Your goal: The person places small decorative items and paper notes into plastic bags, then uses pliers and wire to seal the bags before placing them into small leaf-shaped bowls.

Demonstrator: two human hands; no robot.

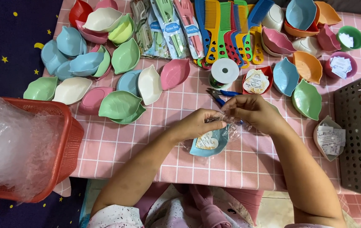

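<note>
Both hands are in the middle of the desk (146, 143), which has a pink checked cloth. The left hand (199, 123) and the right hand (254, 110) have their fingers closed, pinching the top of a clear bag (231, 126). A blue leaf dish (212, 143) sits in the bag, low by the left hand. Blue scissors (222, 96) and a white tape roll (224, 71) lie just behind

table (138, 143): pink checked cloth | leaf-shaped dishes (121, 104) | combs (227, 29) | ribbon spool (224, 71) | cutlery packs (167, 27)
</note>
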